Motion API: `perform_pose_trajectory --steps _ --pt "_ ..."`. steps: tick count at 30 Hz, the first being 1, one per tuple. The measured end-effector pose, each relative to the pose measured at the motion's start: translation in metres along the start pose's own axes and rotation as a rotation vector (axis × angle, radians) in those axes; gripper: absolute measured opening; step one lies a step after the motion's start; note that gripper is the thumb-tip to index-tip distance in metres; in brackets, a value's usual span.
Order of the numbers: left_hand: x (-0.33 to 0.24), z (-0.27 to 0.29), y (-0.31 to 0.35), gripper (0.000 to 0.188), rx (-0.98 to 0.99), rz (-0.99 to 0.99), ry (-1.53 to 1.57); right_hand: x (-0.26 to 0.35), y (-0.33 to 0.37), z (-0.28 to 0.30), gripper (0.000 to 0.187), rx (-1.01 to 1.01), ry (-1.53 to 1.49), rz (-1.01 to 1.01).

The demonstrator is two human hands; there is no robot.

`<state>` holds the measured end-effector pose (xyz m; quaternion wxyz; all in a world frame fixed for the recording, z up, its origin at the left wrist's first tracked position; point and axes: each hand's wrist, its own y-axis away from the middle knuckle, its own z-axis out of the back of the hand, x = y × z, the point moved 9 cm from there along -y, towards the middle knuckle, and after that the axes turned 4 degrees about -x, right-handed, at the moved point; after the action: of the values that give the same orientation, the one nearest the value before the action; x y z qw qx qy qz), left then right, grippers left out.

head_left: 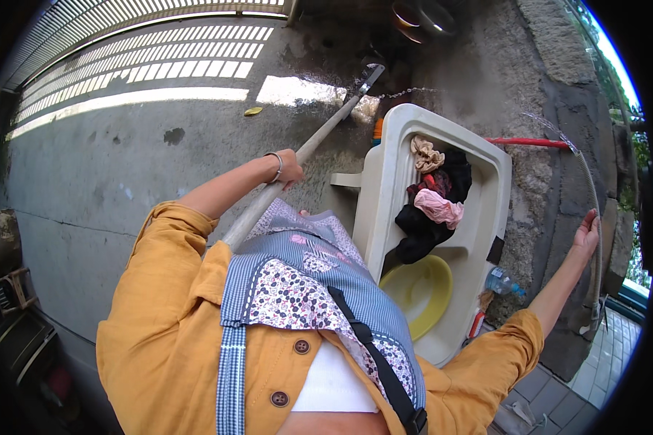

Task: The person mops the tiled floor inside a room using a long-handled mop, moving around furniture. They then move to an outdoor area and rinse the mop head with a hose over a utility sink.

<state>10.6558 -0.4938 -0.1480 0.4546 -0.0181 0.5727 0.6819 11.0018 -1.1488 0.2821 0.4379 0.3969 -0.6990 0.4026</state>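
Right under the camera it's a mustard shirt (159,341) and patterned apron (305,275). Left hand (289,168) is closed round a long pole (305,148) slanting over wet concrete. Right hand (586,233) is open, palm against a grey hose (595,210) by the stone wall. Between them, a cream sink (392,167) holds a heap of black, pink and beige laundry (434,203), plus a yellow basin (421,290). Clear plastic bottle (502,281) sits beside it.
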Motion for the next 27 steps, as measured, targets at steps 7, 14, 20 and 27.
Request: perform_pose_trajectory --steps 7,14,20,27 --pt "0.015 -0.028 -0.056 0.019 0.054 0.019 -0.334 -0.003 0.01 -0.012 0.016 0.013 -0.009 -0.019" --pt "0.025 -0.119 -0.065 0.024 0.743 0.211 1.487 -0.003 0.013 -0.001 0.016 -0.022 -0.001 -0.019" --pt "0.021 -0.103 -0.055 0.022 0.427 0.194 1.134 -0.001 0.018 -0.005 0.016 -0.022 0.041 -0.008" --pt "-0.01 -0.044 -0.031 0.013 0.229 0.005 0.962 -0.005 0.009 -0.005 0.018 0.0 0.005 -0.018"
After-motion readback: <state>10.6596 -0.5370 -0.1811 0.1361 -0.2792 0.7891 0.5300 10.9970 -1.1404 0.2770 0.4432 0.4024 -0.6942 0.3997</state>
